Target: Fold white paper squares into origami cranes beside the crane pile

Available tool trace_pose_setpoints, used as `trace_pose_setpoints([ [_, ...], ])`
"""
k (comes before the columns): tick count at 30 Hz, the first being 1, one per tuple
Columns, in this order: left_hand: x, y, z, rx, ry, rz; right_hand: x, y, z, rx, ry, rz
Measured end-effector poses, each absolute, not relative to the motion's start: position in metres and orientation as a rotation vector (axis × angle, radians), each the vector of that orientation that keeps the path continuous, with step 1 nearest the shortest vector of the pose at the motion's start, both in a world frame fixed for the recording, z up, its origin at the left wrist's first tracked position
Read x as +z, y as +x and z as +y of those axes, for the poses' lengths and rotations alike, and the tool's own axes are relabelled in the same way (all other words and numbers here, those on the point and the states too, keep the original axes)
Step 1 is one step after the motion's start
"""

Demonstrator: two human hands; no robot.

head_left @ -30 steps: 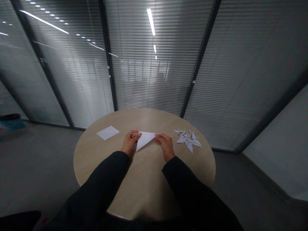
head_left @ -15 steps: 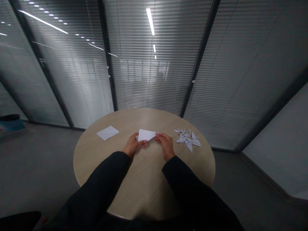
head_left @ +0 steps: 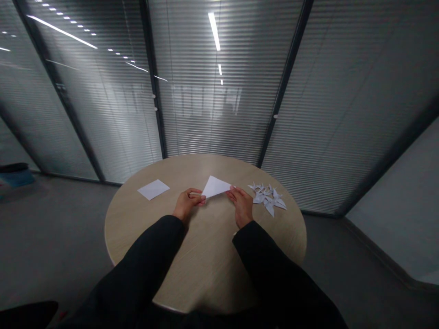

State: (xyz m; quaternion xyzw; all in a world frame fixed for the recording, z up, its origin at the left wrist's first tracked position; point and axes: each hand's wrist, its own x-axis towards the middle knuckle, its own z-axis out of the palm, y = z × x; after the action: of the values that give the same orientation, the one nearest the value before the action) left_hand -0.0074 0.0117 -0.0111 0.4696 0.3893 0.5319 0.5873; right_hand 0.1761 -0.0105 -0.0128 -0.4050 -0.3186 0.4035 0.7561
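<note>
Folded white paper triangle (head_left: 215, 186) is up near the table's (head_left: 206, 242) far edge, held between both hands. Far left, a flat square paper sheet (head_left: 153, 189) lies on the table, well apart from the hands. Left hand (head_left: 187, 204) pinches the triangle's left corner between thumb and curled fingers. Right hand (head_left: 242, 206) pinches its right corner with the fingertips, fingers close together. Holding opposite corners seems to keep the paper taut. Further right, a heap of folded origami pieces (head_left: 268, 197) sits just beside the right hand.
</note>
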Motion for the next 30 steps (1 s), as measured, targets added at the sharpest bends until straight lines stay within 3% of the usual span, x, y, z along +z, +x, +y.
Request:
trace_pose_setpoints([
  [11, -0.010, -0.020, 0.019, 1.620, 0.900, 0.963, -0.018, 0.171, -0.012, 1.054, -1.002, -0.849],
  [23, -0.010, -0.028, 0.026, 1.785, 0.676, 0.880, -0.018, 0.161, -0.025, 1.454, -1.020, -1.243],
  [30, -0.005, -0.016, 0.014, 1.562, 0.840, 0.723, -0.014, 0.154, -0.029, 1.372, -0.993, -1.167],
])
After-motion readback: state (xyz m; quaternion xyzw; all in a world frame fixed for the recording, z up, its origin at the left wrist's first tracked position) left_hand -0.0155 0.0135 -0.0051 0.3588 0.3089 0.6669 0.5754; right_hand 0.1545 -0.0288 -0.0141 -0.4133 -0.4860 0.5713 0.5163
